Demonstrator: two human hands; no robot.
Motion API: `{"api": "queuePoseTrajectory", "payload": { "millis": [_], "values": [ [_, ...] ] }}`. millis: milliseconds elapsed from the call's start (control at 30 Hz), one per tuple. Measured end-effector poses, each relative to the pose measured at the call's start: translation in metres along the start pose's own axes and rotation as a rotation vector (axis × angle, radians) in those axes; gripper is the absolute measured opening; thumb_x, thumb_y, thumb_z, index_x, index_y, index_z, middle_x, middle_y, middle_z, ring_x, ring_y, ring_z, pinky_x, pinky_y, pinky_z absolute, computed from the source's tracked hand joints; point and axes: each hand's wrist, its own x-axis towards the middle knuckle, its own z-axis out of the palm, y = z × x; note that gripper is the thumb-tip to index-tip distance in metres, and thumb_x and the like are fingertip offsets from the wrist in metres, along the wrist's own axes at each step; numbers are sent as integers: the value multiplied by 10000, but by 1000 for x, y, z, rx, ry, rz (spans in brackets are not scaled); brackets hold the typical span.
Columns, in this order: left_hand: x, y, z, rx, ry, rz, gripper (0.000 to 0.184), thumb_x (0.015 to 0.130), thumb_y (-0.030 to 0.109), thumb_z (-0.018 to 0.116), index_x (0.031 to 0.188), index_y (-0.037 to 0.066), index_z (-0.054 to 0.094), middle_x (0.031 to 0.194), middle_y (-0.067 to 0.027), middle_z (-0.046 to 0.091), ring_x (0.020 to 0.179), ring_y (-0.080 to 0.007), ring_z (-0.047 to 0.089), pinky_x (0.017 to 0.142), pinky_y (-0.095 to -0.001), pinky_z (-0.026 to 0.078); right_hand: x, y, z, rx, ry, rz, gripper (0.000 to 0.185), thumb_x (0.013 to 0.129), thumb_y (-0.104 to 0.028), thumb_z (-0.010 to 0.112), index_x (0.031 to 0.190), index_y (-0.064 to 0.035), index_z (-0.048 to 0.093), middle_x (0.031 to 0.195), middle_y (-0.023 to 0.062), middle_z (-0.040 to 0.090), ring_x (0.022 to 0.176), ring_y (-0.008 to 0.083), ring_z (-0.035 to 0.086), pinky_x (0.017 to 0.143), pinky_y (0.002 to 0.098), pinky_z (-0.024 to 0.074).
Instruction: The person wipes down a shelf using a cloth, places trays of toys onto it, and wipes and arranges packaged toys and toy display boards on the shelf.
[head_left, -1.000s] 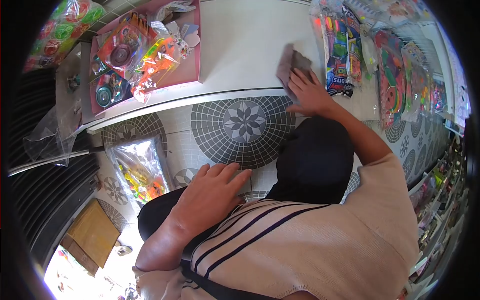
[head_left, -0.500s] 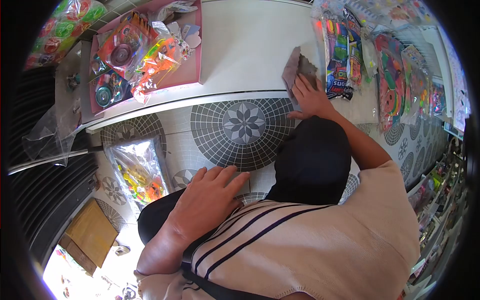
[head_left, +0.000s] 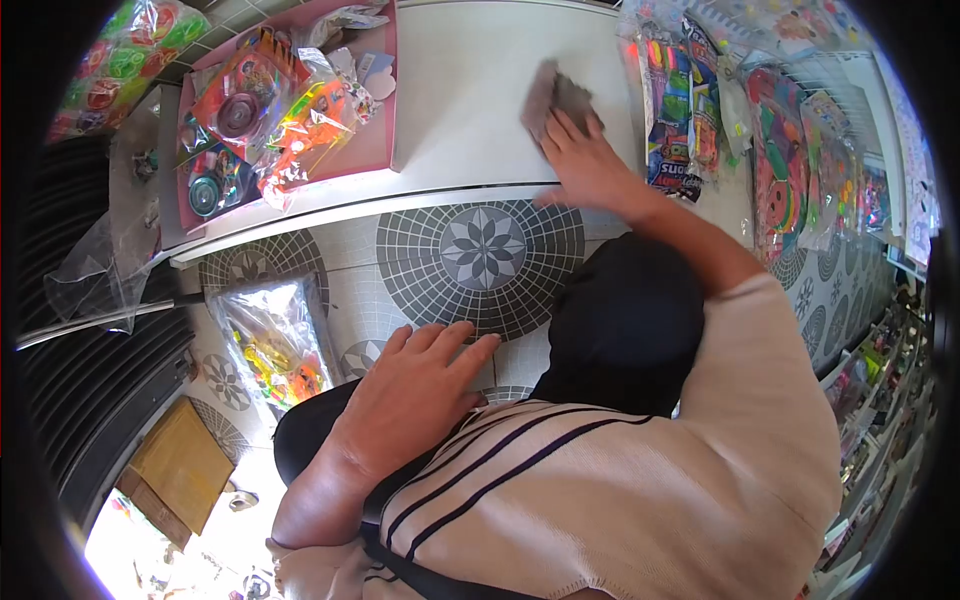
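Observation:
A grey-brown cleaning cloth (head_left: 548, 103) lies on the white shelf (head_left: 468, 100), bunched and slightly blurred by motion. My right hand (head_left: 585, 160) holds it against the surface, fingertips pressed on its lower part and thumb stretched out to the left near the front edge. Below, my left hand (head_left: 415, 395) rests over my left thigh, its fingers loosely extended and apart, with nothing in it. The right palm's underside is hidden.
A pink box (head_left: 345, 160) of packaged toys stands on the shelf's left. Bags of balloons (head_left: 672, 110) hang or lie at its right end. On the patterned tile floor (head_left: 480, 250) are a clear toy bag (head_left: 275, 340) and, farther down left, a cardboard box (head_left: 180, 465).
My right hand has slid the cloth leftward and a little farther back along the shelf, away from the balloon bags. The left hand has hardly moved.

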Motion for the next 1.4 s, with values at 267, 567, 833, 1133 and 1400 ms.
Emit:
{"api": "queuePoseTrajectory", "payload": {
  "millis": [267, 567, 833, 1133, 1400],
  "values": [
    [6, -4, 2, 5, -23, 63, 539, 752, 209, 663, 1241, 94, 466, 1224, -128, 502, 1109, -298, 479, 955, -386, 367, -32, 10, 42, 218, 187, 157, 919, 756, -619, 541, 1283, 100, 317, 1384, 293, 250, 1331, 395, 195, 1021, 581, 225],
    [-5, 1, 4, 15, 15, -12, 544, 740, 205, 673, 1232, 98, 467, 1213, -111, 507, 1111, -290, 476, 949, -386, 371, 117, 125, 33, 306, 274, 585, 996, 770, -726, 396, 1361, 59, 237, 1442, 251, 172, 1355, 366, 135, 1066, 542, 148],
    [-14, -3, -1, 0, -11, 6, 537, 753, 211, 660, 1239, 91, 465, 1222, -117, 500, 1120, -288, 472, 955, -386, 367, 29, 44, 60, 231, 280, 409, 928, 776, -634, 503, 1325, 80, 280, 1421, 284, 186, 1344, 414, 130, 1057, 553, 151],
    [-12, -10, -2, -4, -10, 62, 549, 760, 218, 654, 1254, 89, 451, 1228, -141, 491, 1122, -312, 470, 962, -397, 361, 57, 64, 38, 186, 129, 266, 899, 811, -649, 426, 1342, 59, 265, 1442, 265, 157, 1358, 373, 120, 1066, 545, 123],
    [-10, -5, 0, 7, 0, 20, 542, 769, 222, 642, 1258, 89, 447, 1234, -142, 485, 1119, -315, 472, 960, -397, 362, 168, 53, -11, 182, 47, 300, 1011, 772, -746, 342, 1379, 53, 213, 1465, 228, 116, 1368, 362, 69, 1049, 594, 104]
  ]
}}
